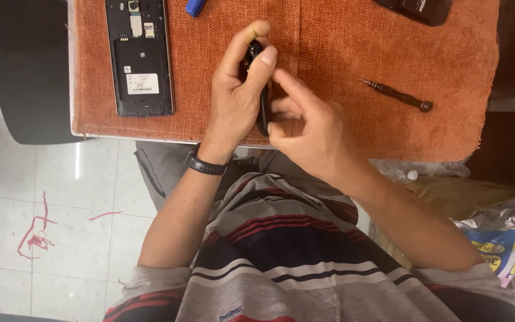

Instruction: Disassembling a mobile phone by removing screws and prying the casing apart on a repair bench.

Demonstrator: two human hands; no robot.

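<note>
My left hand [238,89] grips a slim black phone part [263,110], held edge-on above the orange cloth [329,48], thumb and forefinger pinching its top end. My right hand [311,128] holds the same piece from the right, fingers curled on its lower edge and forefinger reaching up to my left thumb. Most of the piece is hidden between the hands. A black band sits on my left wrist [205,165].
An opened phone with its back off [139,56] lies at the cloth's left. A small screwdriver [396,95] rests to the right. A blue object [195,6] and a dark item [415,9] sit at the far edge. Plastic bags [496,232] lie on the floor at right.
</note>
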